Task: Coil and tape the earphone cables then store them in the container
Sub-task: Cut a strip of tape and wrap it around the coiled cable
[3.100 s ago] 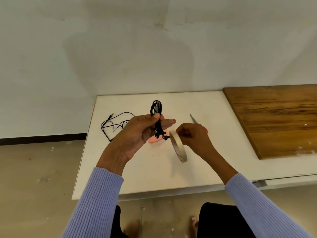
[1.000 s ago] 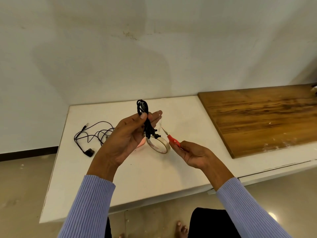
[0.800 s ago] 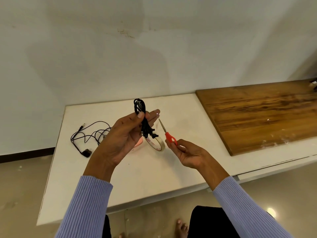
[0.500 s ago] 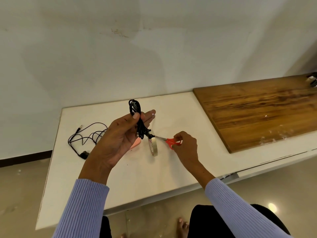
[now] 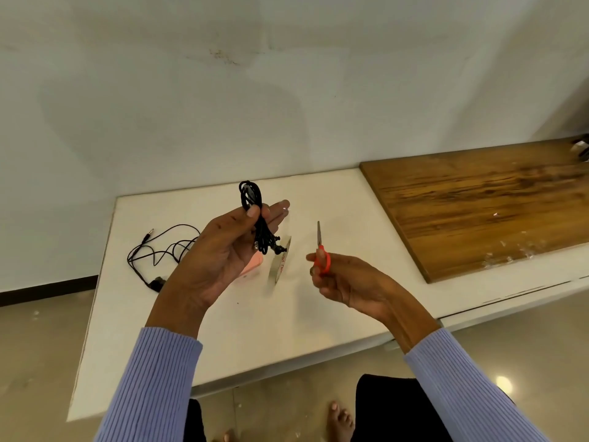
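Left hand point(image 5: 220, 256), raised above the white table point(image 5: 242, 327), pinches a coiled black earphone cable point(image 5: 258, 223) between thumb and fingers; the coil stands upright, its loop above the thumb and its earbuds hanging below. A roll of tape point(image 5: 280, 260) hangs on edge just beneath the coil, its strip hard to trace. Right hand point(image 5: 347, 282), fingers curled, grips red-handled scissors point(image 5: 319, 250), blades closed and pointing up, apart from the tape. A pink container point(image 5: 251, 266) lies partly hidden behind the left hand. A 2nd earphone cable point(image 5: 159, 250) lies loose on the table's left. A wooden board point(image 5: 478, 205) covers the right.
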The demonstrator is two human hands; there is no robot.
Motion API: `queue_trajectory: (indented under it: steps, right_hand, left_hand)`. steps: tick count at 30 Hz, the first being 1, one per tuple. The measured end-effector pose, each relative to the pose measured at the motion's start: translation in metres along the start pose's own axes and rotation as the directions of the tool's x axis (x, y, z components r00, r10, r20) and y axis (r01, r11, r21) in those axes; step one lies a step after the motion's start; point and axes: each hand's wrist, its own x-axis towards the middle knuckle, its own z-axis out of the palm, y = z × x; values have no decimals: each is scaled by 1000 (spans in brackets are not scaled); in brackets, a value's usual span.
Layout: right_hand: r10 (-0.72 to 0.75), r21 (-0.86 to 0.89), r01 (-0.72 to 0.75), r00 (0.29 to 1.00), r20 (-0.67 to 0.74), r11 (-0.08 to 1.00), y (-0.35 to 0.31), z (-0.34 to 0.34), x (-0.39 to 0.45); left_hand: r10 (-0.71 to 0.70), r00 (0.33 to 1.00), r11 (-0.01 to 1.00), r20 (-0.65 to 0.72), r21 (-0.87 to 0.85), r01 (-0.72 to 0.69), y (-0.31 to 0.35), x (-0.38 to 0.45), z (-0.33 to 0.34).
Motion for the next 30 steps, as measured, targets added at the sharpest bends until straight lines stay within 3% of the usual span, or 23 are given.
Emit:
queue_trajectory:
  steps: [3, 6, 10, 13, 30]
  right_hand:
    - [110, 91, -134, 966, 232, 987, 4, 5, -7]
    - [124, 174, -221, 887, 445, 960, 10, 8, -6]
    - [98, 171, -233, 819, 565, 957, 20, 15, -5]
    - [103, 158, -236, 810, 578, 959, 27, 22, -1]
    - [-29, 201, -64, 903, 429, 977, 30, 24, 25]
  left_hand:
    - [-5, 1000, 1000, 5, -8, 5, -1, 1, 2]
    - [-8, 1000, 1000, 1, -8, 8, -2, 1, 3]
    - [-1, 1000, 1000, 3, -9, 1, -3, 2, 4]
    - [-4, 1000, 1000, 10, -17, 4, -4, 3, 6]
    - [-18, 999, 1000, 44, -14, 19, -8, 6, 11]
